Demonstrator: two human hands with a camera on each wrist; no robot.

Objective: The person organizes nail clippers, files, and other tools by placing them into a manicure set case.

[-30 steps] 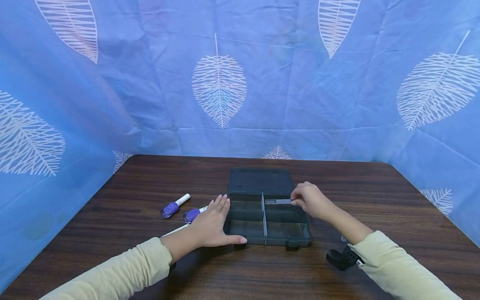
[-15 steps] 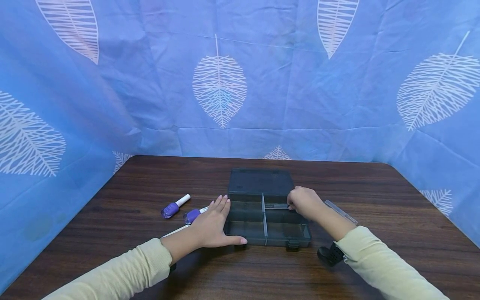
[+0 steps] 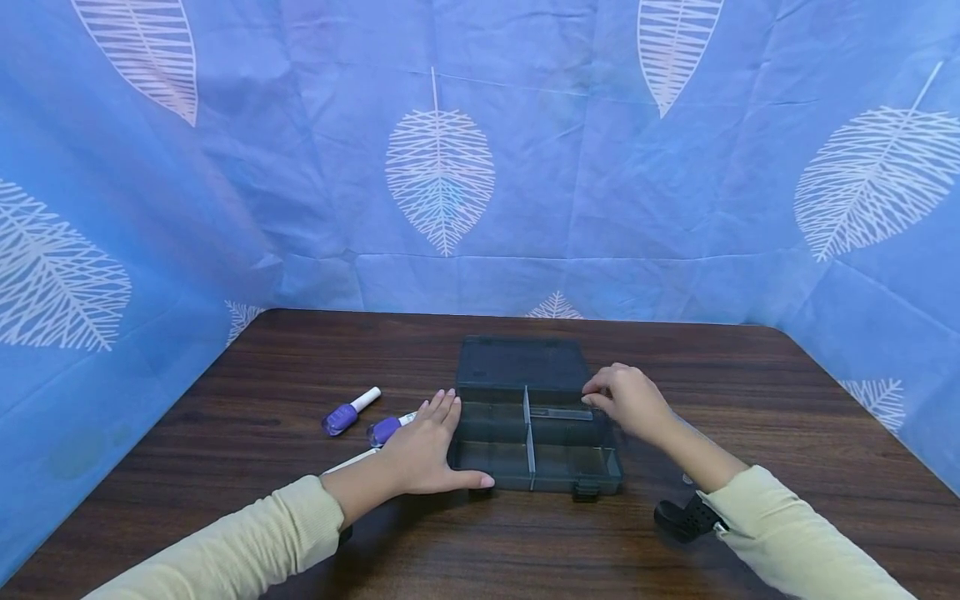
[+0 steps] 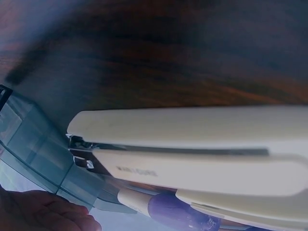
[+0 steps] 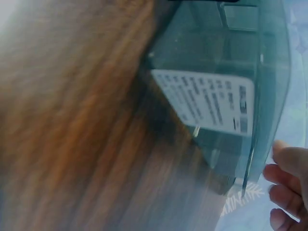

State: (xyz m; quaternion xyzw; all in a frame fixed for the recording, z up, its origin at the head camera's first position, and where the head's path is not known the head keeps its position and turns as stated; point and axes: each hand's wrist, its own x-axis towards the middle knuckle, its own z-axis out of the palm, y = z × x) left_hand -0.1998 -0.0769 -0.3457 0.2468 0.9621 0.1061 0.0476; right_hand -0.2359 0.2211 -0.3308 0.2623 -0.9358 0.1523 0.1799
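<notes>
A dark translucent compartment box (image 3: 491,477) lies with its lid (image 3: 521,362) folded back. My left hand (image 3: 423,450) is spread, fingers along the box's left wall and thumb by its front edge. One upright divider (image 3: 529,450) splits the box into left and right halves. Across the right half sits a clear divider strip (image 3: 561,414). Just above the box's right wall is my right hand (image 3: 626,400), fingers loosely bent; in the right wrist view its fingertips (image 5: 281,180) hold nothing. A white printed label (image 5: 211,101) shows on the box's side there.
Two purple nail polish bottles (image 3: 341,419) with white caps lie left of the box, one partly behind my left hand. A long cream object (image 4: 192,173) marked "MANICURE" lies under my left wrist. Another clear strip (image 3: 687,478) is mostly hidden by my right forearm.
The clear strip went down into the right half of the box, and my right hand has let go of it and drawn back up and right. The left hand has stayed put.
</notes>
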